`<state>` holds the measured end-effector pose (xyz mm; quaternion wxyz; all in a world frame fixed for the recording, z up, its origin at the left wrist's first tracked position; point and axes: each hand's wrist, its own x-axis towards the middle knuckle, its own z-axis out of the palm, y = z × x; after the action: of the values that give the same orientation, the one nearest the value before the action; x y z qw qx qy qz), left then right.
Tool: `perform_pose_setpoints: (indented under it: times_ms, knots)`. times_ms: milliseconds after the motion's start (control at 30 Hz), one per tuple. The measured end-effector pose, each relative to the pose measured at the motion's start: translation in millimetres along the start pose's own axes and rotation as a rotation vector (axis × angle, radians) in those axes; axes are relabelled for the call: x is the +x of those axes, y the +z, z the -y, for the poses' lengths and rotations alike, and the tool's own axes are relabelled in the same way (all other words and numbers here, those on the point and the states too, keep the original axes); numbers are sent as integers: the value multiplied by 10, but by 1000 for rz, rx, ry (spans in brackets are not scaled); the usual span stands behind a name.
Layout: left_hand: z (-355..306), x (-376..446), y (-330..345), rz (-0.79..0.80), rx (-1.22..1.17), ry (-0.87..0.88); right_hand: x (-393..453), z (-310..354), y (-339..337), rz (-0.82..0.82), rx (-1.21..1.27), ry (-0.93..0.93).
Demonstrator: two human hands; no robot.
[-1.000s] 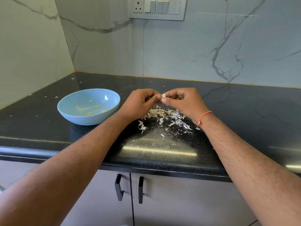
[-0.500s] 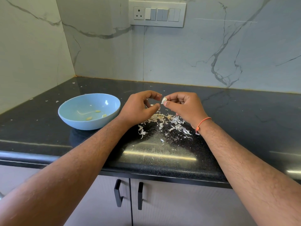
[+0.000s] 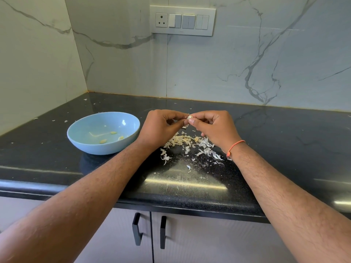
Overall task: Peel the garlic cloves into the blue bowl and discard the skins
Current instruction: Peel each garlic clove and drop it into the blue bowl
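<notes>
Black counter [image 3: 284,141] is filling the middle of the frame. Both hands are pinching one garlic clove [image 3: 190,117] at center: the left hand [image 3: 161,128] and right hand [image 3: 216,130] are working its skin. Three peeled cloves [image 3: 113,132] are lying in the blue bowl [image 3: 76,138] at left. Loose skins [image 3: 188,143] are waiting below the hands, not yet thrown away.

Kitchen counter count: 1 blue bowl [image 3: 103,133] w/ 3 peeled garlic cloves [image 3: 103,141] inside, plus 1 thin pale strand. 2 hands, left hand [image 3: 161,128] & right hand [image 3: 214,128], share 1 garlic clove [image 3: 190,117] btwn fingertips. 1 heap of garlic skins [image 3: 187,142], flakes too many to count. 1 orange wrist thread [image 3: 234,147]. 1 switch panel [image 3: 182,20]: 1 socket. 2 cabinet handles [image 3: 137,231].
</notes>
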<state>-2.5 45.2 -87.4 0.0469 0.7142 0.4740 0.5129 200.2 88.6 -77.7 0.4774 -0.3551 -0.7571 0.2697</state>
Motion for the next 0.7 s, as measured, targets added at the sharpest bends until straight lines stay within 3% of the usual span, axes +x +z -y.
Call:
perform_pose_setpoints:
  times_ms: [367,700]
  knots:
    - [21,22,42,-7,-83,-113,16,-13,54,-6,55,59]
    - [92,38,74,41,-159,-195,83,19,-39,-76,289,199]
